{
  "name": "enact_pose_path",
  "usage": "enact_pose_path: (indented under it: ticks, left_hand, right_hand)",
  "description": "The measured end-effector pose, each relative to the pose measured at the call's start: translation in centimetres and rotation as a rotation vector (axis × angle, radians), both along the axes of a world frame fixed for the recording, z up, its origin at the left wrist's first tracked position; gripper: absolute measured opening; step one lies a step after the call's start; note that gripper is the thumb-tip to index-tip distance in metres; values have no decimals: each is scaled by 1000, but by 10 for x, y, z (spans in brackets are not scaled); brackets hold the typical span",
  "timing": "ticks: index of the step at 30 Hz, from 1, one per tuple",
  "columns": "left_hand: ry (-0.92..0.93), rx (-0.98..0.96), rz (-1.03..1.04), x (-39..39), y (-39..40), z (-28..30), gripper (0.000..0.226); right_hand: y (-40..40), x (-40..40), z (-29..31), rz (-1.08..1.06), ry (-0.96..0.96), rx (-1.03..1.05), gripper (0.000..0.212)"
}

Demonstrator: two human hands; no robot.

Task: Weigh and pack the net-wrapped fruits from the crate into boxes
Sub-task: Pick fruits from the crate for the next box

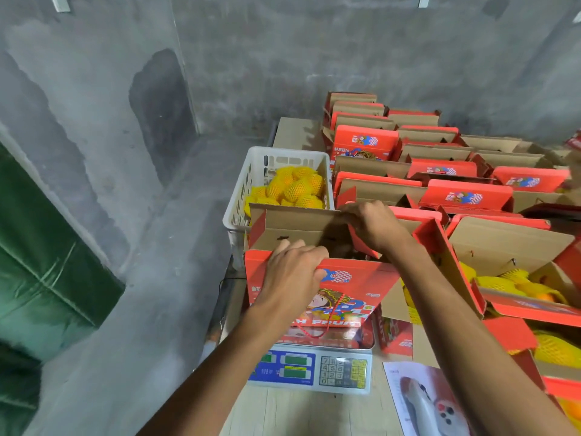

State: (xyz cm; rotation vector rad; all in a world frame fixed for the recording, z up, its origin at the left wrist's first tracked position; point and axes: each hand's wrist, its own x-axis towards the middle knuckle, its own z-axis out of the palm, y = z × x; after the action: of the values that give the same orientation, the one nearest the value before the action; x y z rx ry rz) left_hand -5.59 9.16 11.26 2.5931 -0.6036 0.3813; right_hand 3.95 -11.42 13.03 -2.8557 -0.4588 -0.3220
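At far left a green, glossy padded surface [47,262] meets a rough grey concrete floor [151,247], which leaves a wide bare strip up to the desk edge. A white plastic crate [243,196] with slotted walls stands at the desk's left edge, holding fruits in yellow foam net [295,187], round and bumpy, heaped toward its near end. Just in front of it, a red printed cardboard box [342,297] with plain brown inner flaps sits on the steel pan of a digital scale [311,369], whose blue panel and keypad face the person. The left hand [295,275] grips the box's near top edge, fingers curled over the rim into the opening and thumb on the printed front. The right hand [374,225] pinches the far brown flap near its right end, fingers bent together on the cardboard edge; the crate's fruits lie just beyond that flap, not touching either hand. What the box holds cannot be seen. To the right, rows of red boxes [465,196] with raised flaps crowd the desk [298,413] tightly, edge to edge; the nearest ones show net-wrapped fruits [509,284] inside. A printed sheet [405,379] and a white handheld device [430,404] lie near the scale's right corner.
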Motion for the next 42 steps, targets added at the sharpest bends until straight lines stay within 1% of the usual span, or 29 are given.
enact_pose_path:
  ticks: [4, 6, 8, 11, 13, 14, 15, 17, 18, 20, 21, 22, 23, 24, 26, 28, 30, 32, 33, 35, 37, 42]
  left_hand:
    - [-19, -36, -36, -3, 5, -1, 9]
    - [-6, -9, -24, -7, 6, 1, 8]
    - [56, 3, 19, -14, 9, 4, 9]
    - [111, -12, 61, -22, 17, 13, 26]
    - [136, -111, 85, -26, 25, 19, 28]
    - [143, -195, 86, -28, 29, 21, 26]
    - [141, -325, 77, -31, 34, 21, 22]
    - [136, -664, 80, -41, 42, 19, 14]
    - [151, -811, 87, -46, 46, 17, 15]
    - [268, -1043, 79, -50, 55, 7, 18]
    - [371, -1171, 44, -51, 58, 1, 21]
    - [485, -1311, 7, -53, 61, -8, 34]
    - [587, -1446, -15, -55, 63, -17, 51]
    - [659, -1562, -21, -58, 64, -26, 60]
    - [748, -1698, 45, -65, 62, -39, 61]
    - [810, -1750, 100, -73, 61, -51, 69]
    - [875, -1859, 69, -79, 66, -60, 69]
    - [925, -1990, 14, -85, 78, -66, 68]
    - [950, -2049, -2, -88, 85, -68, 69]
    - [991, -2130, -49, -90, 95, -72, 72]
    - [1023, -2173, -91, -91, 101, -74, 73]
    - [1110, -2184, -210, -91, 108, -81, 76]
  right_hand:
    - [-2, -6, 0, -7, 18, 65, 26]
    - [-3, -8, 1, -23, 40, 149, 27]
    - [-5, -16, 4, -47, 49, 346, 21]
    - [-8, -35, 12, -58, 81, 652, 14]
    - [-10, -55, 11, -35, 104, 757, 13]
    - [-10, -65, 9, -29, 102, 777, 12]
    - [-10, -75, 6, -32, 96, 786, 13]
    - [-9, -98, -2, -63, 41, 775, 13]
    - [-6, -109, -6, -88, -8, 765, 13]
    - [1, -128, -14, -127, -130, 738, 13]
    - [7, -136, -17, -137, -206, 727, 14]
    - [13, -143, -22, -140, -278, 734, 14]
    - [20, -149, -28, -135, -329, 784, 15]
    - [28, -155, -35, -125, -337, 895, 15]
    - [44, -164, -48, -92, -235, 1184, 14]
    - [57, -171, -61, -104, -84, 1418, 20]
    - [62, -178, -71, -120, 93, 1655, 34]
    - [63, -183, -76, -135, 290, 1853, 57]
    - [62, -185, -79, -134, 369, 1913, 67]
    - [60, -187, -82, -123, 449, 1993, 76]
    - [59, -188, -84, -130, 464, 2034, 77]
    - [65, -187, -83, -167, 468, 1997, 74]
